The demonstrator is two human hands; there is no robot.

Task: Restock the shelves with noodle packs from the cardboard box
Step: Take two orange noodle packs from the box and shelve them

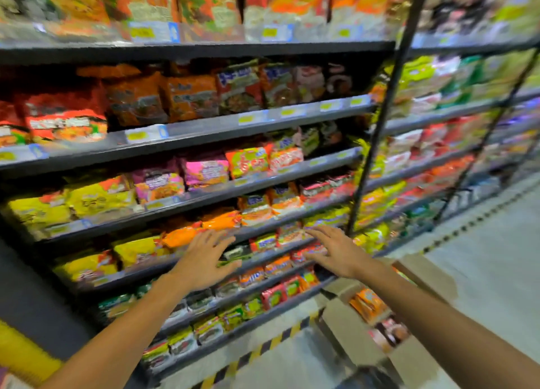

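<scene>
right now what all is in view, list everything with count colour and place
shelves: several dark tiers, left and centre, more racks at right
noodle packs: too many to count; red, orange, yellow, pink, green; filling every tier
price tags: many, yellow on pale strips, along shelf edges
cardboard box: one, brown, open, on the floor lower right, orange packs inside
hazard tape: one yellow-black strip, floor beside the shelf base
left hand: one, fingers spread, empty, before the orange packs
right hand: one, fingers spread, empty, reaching toward the shelf
</scene>
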